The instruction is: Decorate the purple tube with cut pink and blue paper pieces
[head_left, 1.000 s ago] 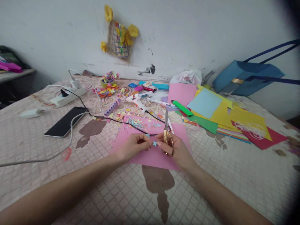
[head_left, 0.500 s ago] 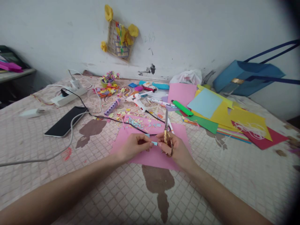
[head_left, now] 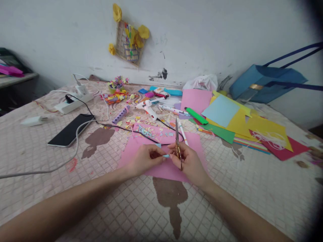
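Between my two hands is a small light blue paper piece [head_left: 166,156], its left end pinched by the fingertips of my left hand [head_left: 147,158]. My right hand [head_left: 189,162] has its fingers wrapped round gold-handled scissors [head_left: 177,146], whose blades point up and away from me. The right fingertips also touch the right end of the blue piece. Both hands are over a pink sheet [head_left: 164,173]. Another light blue paper [head_left: 158,145] lies on the sheet, partly hidden behind my left hand. Small blue cuttings [head_left: 145,131] are scattered at the sheet's far edge.
A white glue gun [head_left: 148,109] lies beyond the sheet, its black cord crossing the far part. To the left are a phone [head_left: 71,130] and a power strip [head_left: 74,103]. Coloured papers [head_left: 227,117], a green marker [head_left: 196,116] and a blue bag [head_left: 267,82] are at right.
The scissors have turned in my right hand and their tips have shifted slightly left. The blue piece has tilted and shows a narrower face between my fingers.
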`<state>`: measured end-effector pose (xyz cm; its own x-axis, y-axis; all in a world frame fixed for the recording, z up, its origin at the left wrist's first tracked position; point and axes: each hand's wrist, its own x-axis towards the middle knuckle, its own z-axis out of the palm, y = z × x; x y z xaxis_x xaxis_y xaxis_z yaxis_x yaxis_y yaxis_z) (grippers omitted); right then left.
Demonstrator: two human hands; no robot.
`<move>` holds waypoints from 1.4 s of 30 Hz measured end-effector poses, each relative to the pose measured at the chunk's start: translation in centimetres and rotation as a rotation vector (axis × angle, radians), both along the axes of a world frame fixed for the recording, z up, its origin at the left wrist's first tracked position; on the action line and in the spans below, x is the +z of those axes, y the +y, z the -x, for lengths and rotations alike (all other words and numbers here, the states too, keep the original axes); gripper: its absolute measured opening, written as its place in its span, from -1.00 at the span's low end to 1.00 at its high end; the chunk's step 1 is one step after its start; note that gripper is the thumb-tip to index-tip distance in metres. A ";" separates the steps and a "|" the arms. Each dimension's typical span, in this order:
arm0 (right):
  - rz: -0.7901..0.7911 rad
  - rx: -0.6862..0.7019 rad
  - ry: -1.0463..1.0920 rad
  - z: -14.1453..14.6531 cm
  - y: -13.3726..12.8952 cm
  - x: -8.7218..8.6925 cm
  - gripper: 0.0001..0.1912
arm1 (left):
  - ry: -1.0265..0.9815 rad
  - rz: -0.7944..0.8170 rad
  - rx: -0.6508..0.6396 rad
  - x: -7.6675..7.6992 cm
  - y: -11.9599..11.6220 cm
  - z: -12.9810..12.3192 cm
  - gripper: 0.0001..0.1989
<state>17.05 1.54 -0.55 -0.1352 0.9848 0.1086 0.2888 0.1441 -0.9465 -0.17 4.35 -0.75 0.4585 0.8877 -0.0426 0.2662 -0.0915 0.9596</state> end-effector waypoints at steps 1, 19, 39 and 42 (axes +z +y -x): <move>-0.012 -0.005 -0.012 0.0 0.0 0.0 -0.80 | 0.004 0.000 0.001 0.0 0.0 0.0 -0.81; 0.031 0.035 0.032 0.3 -0.2 -0.3 -0.80 | -0.012 0.090 0.002 0.0 -0.1 -0.1 -0.86; 0.179 0.086 0.155 -0.1 0.3 -0.4 -0.79 | -0.017 0.084 -0.023 -0.5 0.2 0.0 -0.83; 0.179 0.070 0.147 -0.1 0.4 -0.3 -0.81 | -0.068 0.147 -0.031 -0.1 0.3 0.0 -0.82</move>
<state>17.18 1.93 -0.90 -0.1995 0.9789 -0.0433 0.1411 -0.0150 -0.9899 -0.13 4.64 -0.82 0.4921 0.8594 -0.1390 0.1993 0.0442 0.9789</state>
